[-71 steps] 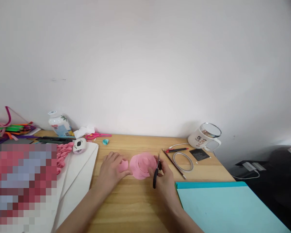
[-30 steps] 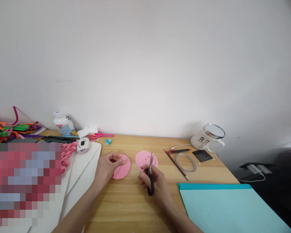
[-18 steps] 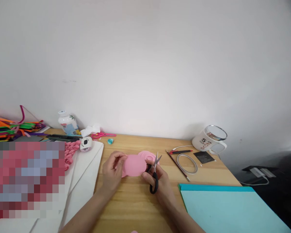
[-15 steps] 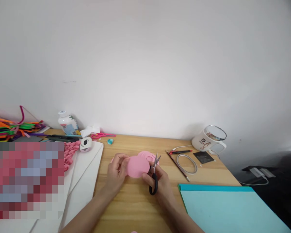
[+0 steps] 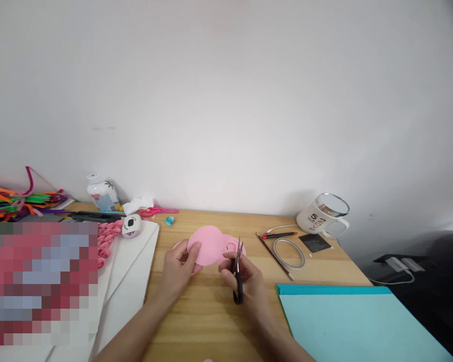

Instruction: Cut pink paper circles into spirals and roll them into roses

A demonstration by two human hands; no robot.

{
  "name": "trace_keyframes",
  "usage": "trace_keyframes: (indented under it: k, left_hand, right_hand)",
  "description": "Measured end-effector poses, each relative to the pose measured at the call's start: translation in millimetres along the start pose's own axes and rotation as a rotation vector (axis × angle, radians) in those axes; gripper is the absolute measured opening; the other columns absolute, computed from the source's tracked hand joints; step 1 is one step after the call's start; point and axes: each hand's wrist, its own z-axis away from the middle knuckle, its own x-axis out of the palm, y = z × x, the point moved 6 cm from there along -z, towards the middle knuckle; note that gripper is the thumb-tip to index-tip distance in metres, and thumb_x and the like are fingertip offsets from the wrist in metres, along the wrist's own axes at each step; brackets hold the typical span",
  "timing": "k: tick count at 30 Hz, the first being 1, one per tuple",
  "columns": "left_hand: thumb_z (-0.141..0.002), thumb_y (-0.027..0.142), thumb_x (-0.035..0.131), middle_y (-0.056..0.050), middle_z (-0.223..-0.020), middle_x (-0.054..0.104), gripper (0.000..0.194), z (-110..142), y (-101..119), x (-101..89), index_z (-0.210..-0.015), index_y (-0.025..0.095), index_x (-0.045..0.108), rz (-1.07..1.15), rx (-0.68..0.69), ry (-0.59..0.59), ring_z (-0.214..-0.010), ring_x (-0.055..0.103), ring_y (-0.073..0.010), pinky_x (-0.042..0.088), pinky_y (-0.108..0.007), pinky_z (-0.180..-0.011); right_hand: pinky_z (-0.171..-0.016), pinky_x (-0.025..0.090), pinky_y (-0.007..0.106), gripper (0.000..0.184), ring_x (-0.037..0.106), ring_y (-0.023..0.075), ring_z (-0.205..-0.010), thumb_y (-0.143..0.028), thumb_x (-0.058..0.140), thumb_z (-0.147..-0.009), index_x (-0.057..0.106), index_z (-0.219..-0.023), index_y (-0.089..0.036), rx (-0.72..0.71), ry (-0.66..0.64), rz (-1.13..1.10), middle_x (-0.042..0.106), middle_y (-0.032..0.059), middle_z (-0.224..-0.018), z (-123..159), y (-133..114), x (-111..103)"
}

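Surveying the surface, we note a wooden table (image 5: pixel 196 322) against a pale wall (image 5: pixel 226 110), a mug (image 5: pixel 310 220) right of centre and a light-blue sheet (image 5: pixel 347 327) at lower right. Compared with the preceding frame, the pink disc (image 5: pixel 206 245) sits higher and farther left. We find it near the frame's centre, round and plain, pinched between the left hand's (image 5: pixel 178 269) thumb and fingers. The right hand (image 5: pixel 248 284) grips black-handled scissors (image 5: pixel 239 281), blades slightly parted.

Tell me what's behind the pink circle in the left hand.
Past the circle, parts of other pink paper pieces show, plus some wooden tabletop. What the circle covers directly cannot be seen.
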Motion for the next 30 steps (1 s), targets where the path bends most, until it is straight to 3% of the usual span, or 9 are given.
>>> trace_keyframes:
  k: [3, 8, 15, 19, 25, 27, 30]
  left_hand:
    - [-0.078, 0.043, 0.055, 0.005, -0.045, 0.045, 0.036, -5, -1, -9.4, -0.055, 0.016, 0.049, 0.020, -0.023, 0.083, -0.043, 0.042, -0.0083, 0.032, -0.019, -0.043]
    - [-0.080, 0.051, 0.052, 0.007, -0.036, 0.047, 0.036, -4, -10, 1.3, -0.066, 0.018, 0.048, 0.273, -0.196, -0.060, -0.031, 0.038, -0.0074, 0.027, -0.017, -0.032]
    - [-0.080, 0.045, 0.057, 0.004, -0.043, 0.060, 0.029, 0, -5, 8.2, -0.085, 0.016, 0.052, 0.439, -0.190, -0.085, -0.031, 0.050, -0.0113, 0.039, -0.019, -0.033]
    - [-0.078, 0.040, 0.061, 0.001, -0.051, 0.066, 0.027, 1, -5, 13.0, -0.085, 0.016, 0.053, 0.503, -0.192, -0.148, -0.039, 0.058, -0.0132, 0.045, -0.021, -0.041]
    - [-0.073, 0.036, 0.067, 0.000, -0.044, 0.063, 0.023, 9, 10, 18.2, -0.069, 0.015, 0.057, 0.423, -0.160, -0.218, -0.037, 0.058, -0.0128, 0.045, -0.020, -0.041]
    - [-0.073, 0.038, 0.065, -0.001, -0.042, 0.061, 0.029, 11, 12, 20.5, -0.057, 0.015, 0.057, 0.383, -0.147, -0.240, -0.037, 0.057, -0.0127, 0.045, -0.020, -0.041]
    - [-0.072, 0.043, 0.063, 0.000, -0.031, 0.052, 0.042, 13, 7, 22.9, -0.043, 0.016, 0.053, 0.312, -0.178, -0.257, -0.028, 0.046, -0.0096, 0.035, -0.019, -0.033]
  right_hand:
    - [-0.055, 0.041, 0.025, 0.029, 0.051, 0.0142, -0.060, -0.030, 0.069, -0.068, 0.058, -0.092, -0.019, 0.020, -0.019, 0.038, 0.055, -0.0007, -0.069, 2, 2, 3]
    - [-0.052, 0.035, 0.024, 0.027, 0.044, 0.0112, -0.053, -0.030, 0.069, -0.068, 0.056, -0.088, -0.019, 0.063, -0.054, 0.055, 0.051, -0.0040, -0.061, 7, 9, 8]
    - [-0.052, 0.034, 0.023, 0.041, 0.045, 0.0116, -0.056, -0.041, 0.075, -0.063, 0.054, -0.091, -0.018, 0.048, -0.277, -0.102, 0.053, -0.0026, -0.066, 12, 11, 26]
    - [-0.051, 0.032, 0.023, 0.044, 0.042, 0.0109, -0.055, -0.045, 0.075, -0.063, 0.054, -0.092, -0.019, 0.063, -0.294, -0.117, 0.051, -0.0038, -0.064, 12, 16, 26]
    - [-0.051, 0.029, 0.022, 0.039, 0.039, 0.0108, -0.057, -0.048, 0.075, -0.064, 0.053, -0.077, -0.019, 0.020, -0.298, -0.150, 0.046, -0.0040, -0.064, 11, 7, 26]
    - [-0.050, 0.028, 0.023, 0.040, 0.038, 0.0106, -0.056, -0.051, 0.074, -0.064, 0.053, -0.074, -0.018, 0.001, -0.306, -0.148, 0.045, -0.0042, -0.063, 10, 3, 26]
    - [-0.049, 0.028, 0.022, 0.043, 0.036, 0.0098, -0.053, -0.053, 0.073, -0.064, 0.055, -0.081, -0.018, 0.005, -0.305, -0.119, 0.043, -0.0054, -0.061, 11, 3, 25]
